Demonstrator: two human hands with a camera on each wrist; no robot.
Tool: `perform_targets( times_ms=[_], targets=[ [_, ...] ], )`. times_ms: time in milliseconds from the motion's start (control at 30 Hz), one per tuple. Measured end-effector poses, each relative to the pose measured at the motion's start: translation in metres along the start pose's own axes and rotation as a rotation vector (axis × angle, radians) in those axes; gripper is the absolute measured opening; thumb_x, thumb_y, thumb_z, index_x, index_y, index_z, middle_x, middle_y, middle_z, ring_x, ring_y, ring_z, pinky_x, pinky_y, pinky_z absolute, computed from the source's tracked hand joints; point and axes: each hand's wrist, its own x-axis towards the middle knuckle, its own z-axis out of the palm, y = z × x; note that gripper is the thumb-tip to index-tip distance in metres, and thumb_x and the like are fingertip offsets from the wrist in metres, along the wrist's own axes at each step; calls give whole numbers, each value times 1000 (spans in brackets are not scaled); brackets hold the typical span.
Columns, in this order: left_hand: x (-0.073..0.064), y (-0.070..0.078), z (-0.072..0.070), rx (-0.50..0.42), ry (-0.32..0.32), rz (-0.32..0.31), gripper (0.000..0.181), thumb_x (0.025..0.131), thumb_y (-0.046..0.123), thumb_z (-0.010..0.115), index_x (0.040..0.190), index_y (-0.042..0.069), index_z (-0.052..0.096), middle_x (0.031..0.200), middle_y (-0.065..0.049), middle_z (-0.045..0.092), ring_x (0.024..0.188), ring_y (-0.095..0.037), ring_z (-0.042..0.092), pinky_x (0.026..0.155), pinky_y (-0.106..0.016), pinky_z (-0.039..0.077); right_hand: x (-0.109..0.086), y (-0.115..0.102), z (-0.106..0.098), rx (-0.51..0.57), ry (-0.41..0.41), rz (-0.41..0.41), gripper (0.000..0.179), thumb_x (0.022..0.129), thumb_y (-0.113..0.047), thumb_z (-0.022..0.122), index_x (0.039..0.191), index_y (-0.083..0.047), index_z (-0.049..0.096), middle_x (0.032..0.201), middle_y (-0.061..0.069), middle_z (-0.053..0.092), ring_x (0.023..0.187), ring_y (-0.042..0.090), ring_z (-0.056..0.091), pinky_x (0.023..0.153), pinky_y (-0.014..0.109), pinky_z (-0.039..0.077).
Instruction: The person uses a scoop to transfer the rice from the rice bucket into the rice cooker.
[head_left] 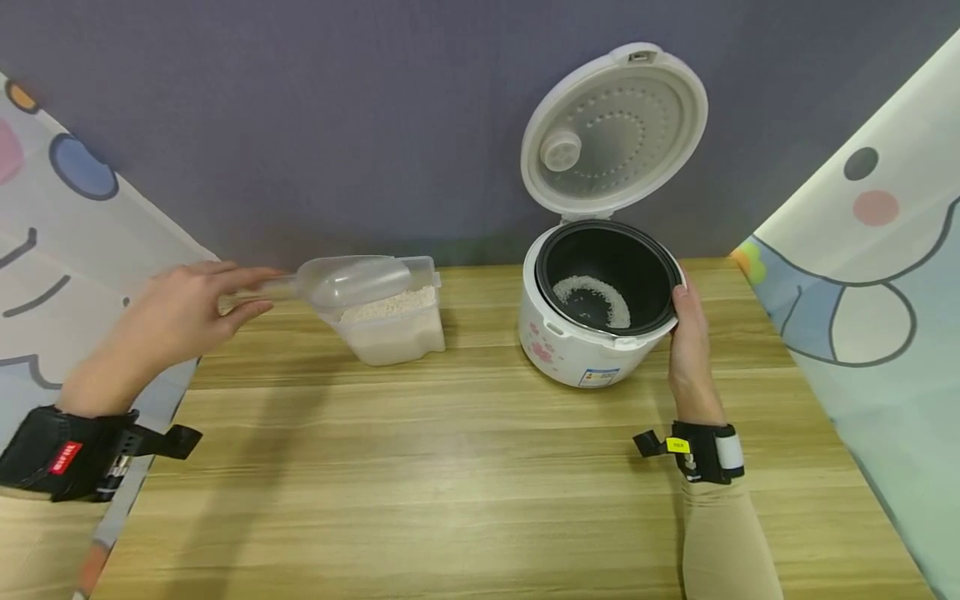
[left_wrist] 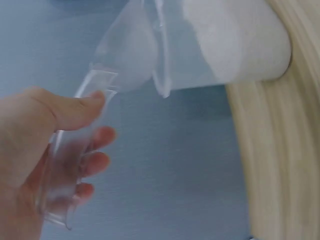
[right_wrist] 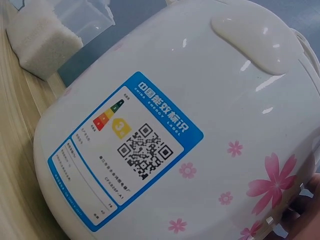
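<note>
My left hand (head_left: 183, 312) grips the handle of a clear plastic scoop (left_wrist: 127, 55), thumb on one side and fingers round the other. The scoop's bowl lies over the mouth of a clear container (head_left: 397, 340), above the white rice (head_left: 393, 305) inside it. At the right, a white rice cooker (head_left: 566, 354) with pink flowers stands with its lid (head_left: 637, 125) raised. A curved patch of rice (head_left: 617, 304) lies on the bottom of its dark inner pot (head_left: 648, 262). My right hand (head_left: 690, 350) holds the cooker's right side, thumb at the rim; its other fingers are mostly hidden.
Everything stands near the back edge of a wooden table (head_left: 450, 483), against a dark grey-blue wall (head_left: 337, 125). Cartoon-printed sheets (head_left: 892, 333) flank the table on both sides. A blue-edged energy label (right_wrist: 125, 150) is stuck on the cooker's front.
</note>
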Motion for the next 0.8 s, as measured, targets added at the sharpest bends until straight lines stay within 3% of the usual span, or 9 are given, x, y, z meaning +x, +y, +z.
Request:
perform_targets(
  times_ms=[267, 400, 467, 533, 633, 733, 800],
  targets=[
    [9, -6, -20, 112, -99, 31, 45, 80, 15, 86, 124, 14, 75, 97, -16, 76, 52, -14, 50, 42, -33, 32, 0, 3, -1, 12, -3, -6, 51, 110, -29, 38, 159, -12, 41, 165, 4, 38, 150, 14, 32, 120, 23, 23],
    [20, -2, -31, 194, -154, 43, 40, 82, 18, 86, 120, 13, 77, 104, -19, 76, 52, -19, 56, 41, -35, 36, 1, 3, -1, 16, 3, -11, 52, 110, -29, 40, 158, -11, 42, 165, 5, 38, 150, 14, 32, 120, 21, 23],
    [27, 1, -37, 235, -213, 38, 38, 84, 18, 85, 121, 11, 77, 111, -22, 75, 64, -29, 66, 50, -44, 48, 1, 3, -1, 12, 5, -15, 52, 110, -29, 40, 158, -11, 42, 164, 5, 38, 150, 14, 32, 120, 21, 23],
    [35, 3, -42, 270, -277, 38, 38, 86, 18, 82, 123, 11, 76, 117, -23, 73, 84, -39, 71, 67, -53, 55, 1, 3, -1, 14, 8, -18, 52, 110, -30, 41, 158, -11, 42, 164, 6, 38, 150, 14, 32, 120, 20, 22],
    [48, 9, -47, 303, -364, 51, 41, 88, 16, 80, 128, 9, 73, 122, -23, 72, 112, -46, 66, 91, -63, 50, 0, 3, -1, 11, 7, -16, 52, 110, -30, 40, 158, -11, 42, 164, 6, 39, 150, 14, 32, 120, 20, 22],
    [62, 18, -49, 351, -402, 86, 39, 88, 15, 80, 126, 9, 74, 121, -23, 72, 116, -45, 65, 97, -64, 47, 0, 3, -1, 16, 5, -18, 52, 110, -30, 40, 158, -11, 42, 164, 6, 38, 150, 14, 32, 120, 20, 22],
    [71, 25, -48, 413, -405, 134, 37, 85, 15, 82, 121, 9, 75, 116, -22, 73, 110, -43, 67, 95, -61, 48, 1, 3, 0, 13, 1, -22, 52, 110, -30, 40, 159, -11, 41, 164, 5, 38, 151, 14, 31, 120, 21, 22]
  ],
)
